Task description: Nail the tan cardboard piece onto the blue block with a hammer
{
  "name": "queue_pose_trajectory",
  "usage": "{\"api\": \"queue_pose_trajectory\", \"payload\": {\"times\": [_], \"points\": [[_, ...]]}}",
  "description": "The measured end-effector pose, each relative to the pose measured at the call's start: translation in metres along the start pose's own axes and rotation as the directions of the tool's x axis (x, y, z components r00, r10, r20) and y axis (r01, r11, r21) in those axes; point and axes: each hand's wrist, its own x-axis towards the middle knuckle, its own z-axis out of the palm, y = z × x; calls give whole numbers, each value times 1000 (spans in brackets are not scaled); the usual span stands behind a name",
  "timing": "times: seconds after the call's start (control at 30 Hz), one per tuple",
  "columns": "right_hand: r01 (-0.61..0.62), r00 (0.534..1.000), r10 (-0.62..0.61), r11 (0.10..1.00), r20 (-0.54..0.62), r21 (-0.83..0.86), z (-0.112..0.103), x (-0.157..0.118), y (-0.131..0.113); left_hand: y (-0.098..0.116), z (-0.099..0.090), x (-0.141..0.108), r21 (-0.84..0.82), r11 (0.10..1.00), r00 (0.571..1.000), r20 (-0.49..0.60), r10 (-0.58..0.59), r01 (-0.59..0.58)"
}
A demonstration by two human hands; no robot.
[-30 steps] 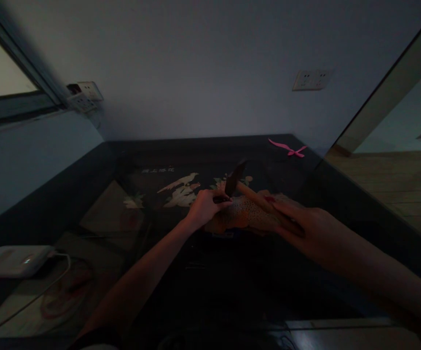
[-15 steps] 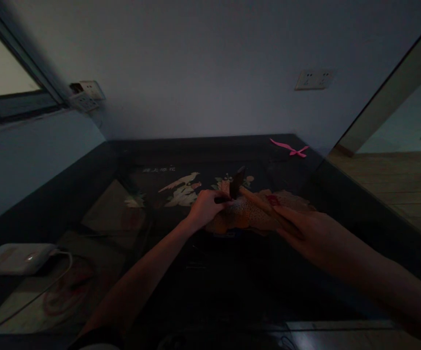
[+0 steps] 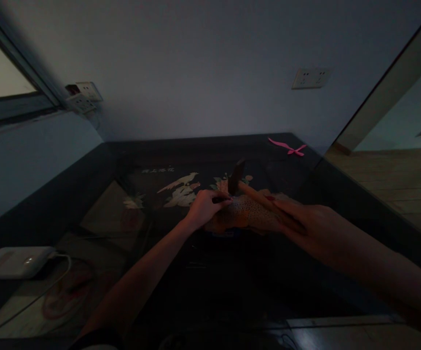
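Note:
My right hand (image 3: pixel 305 218) is wrapped round the wooden handle of a hammer (image 3: pixel 257 197). The dark hammer head is upright just right of my left fingertips, over a brown and orange speckled piece (image 3: pixel 248 211) on the dark table. My left hand (image 3: pixel 206 206) pinches with thumb and forefinger at the piece's upper left part; what lies between the fingertips is too small and dark to make out.
The dark table (image 3: pixel 203 148) bears a printed bird and flowers. A pink ribbon (image 3: pixel 286 147) lies at its far right corner. A white device (image 3: pixel 17 262) with a cable is at the left. Wall sockets (image 3: pixel 310 78) are behind the table.
The hammer head has risen slightly off the speckled piece, and my right hand has shifted a little. My left hand stays nearly in place. The camera view has shifted slightly.

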Motion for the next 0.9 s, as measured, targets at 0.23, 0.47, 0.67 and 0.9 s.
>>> {"api": "queue_pose_trajectory", "payload": {"times": [0.23,0.47,0.67,0.9], "points": [[-27,999,28,999,28,-29,8,0,2,0,0,0,21,1000,1000,2,0,0],[-13,999,16,998,-42,69,2,-2,1,1,1,0,-15,1000,1000,-27,-12,11],[-56,998,55,998,9,31,13,-5,5,1,0,0,29,999,1000,-19,23,-23],[-65,998,65,997,-2,45,13,-7,2,1,0,0,21,1000,1000,-16,13,-13]]}}
